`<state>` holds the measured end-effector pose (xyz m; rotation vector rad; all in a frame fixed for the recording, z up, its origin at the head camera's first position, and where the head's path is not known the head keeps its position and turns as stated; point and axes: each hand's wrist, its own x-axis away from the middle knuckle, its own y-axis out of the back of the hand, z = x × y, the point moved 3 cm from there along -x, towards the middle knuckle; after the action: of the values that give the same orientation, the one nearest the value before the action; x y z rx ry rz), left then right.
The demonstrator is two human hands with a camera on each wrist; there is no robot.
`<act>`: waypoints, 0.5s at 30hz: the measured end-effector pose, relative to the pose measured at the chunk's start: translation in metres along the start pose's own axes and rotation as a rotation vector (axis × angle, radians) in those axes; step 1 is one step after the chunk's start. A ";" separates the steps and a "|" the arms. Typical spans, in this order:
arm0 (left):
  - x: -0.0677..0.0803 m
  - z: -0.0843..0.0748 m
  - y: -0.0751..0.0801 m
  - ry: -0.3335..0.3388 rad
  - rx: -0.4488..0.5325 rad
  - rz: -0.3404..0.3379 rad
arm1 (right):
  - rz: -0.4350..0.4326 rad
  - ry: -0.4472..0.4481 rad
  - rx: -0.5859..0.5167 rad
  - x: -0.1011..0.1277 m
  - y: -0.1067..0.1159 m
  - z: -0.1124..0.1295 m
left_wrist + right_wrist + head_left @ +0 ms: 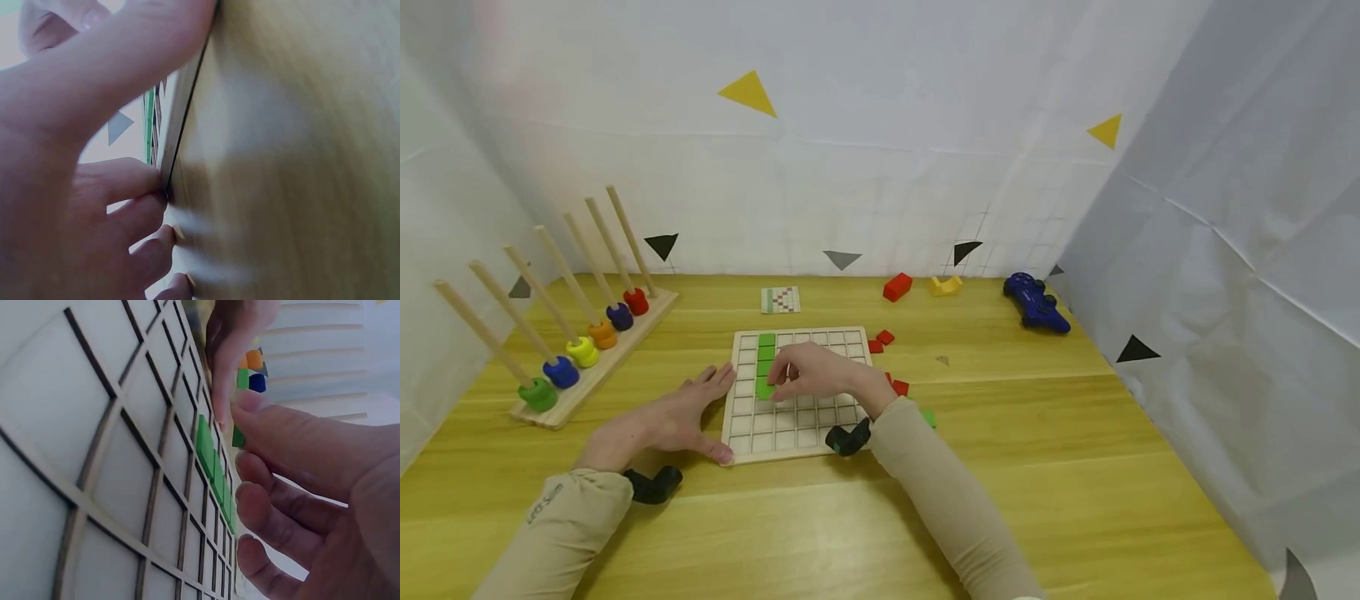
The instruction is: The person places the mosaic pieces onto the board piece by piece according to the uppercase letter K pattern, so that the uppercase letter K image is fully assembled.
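A wooden table [1075, 467] fills the scene, and everything here is placed against the grid board [820, 433], a pale square tray of small cells lying flat near the table's middle. To the left of the board stands a peg rack [591, 367] with slanted wooden dowels and coloured rings at their bases. Behind the board to the right lies a blue game controller [1036, 303], well apart from it, with a red block [897, 287] and a yellow block [945, 286] between controller and board. Directly behind the board lies a small pattern card [780, 299]. The left hand [681, 417] rests flat on the table against the board's left edge, fingers straight and holding nothing; the left wrist view shows its fingertips [156, 187] touching that rim. The right hand [816, 372] hovers over the board's left half, its thumb and forefinger pinching a green tile [238, 437] just above the cells. Below it a column of green tiles [766, 354] sits in the board's second column from the left, starting at the back row. Loose red tiles [881, 340] lie just beside the board's right edge, and one green tile lies near its right front corner.
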<state>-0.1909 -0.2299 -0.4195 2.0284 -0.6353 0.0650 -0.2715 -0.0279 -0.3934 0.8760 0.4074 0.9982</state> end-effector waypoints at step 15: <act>0.001 0.000 0.000 -0.024 0.005 -0.011 | 0.050 -0.058 0.077 -0.007 -0.016 0.002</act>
<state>-0.1901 -0.2304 -0.4187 2.0397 -0.6397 0.0365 -0.2655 -0.0389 -0.4056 0.9868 0.3779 1.0060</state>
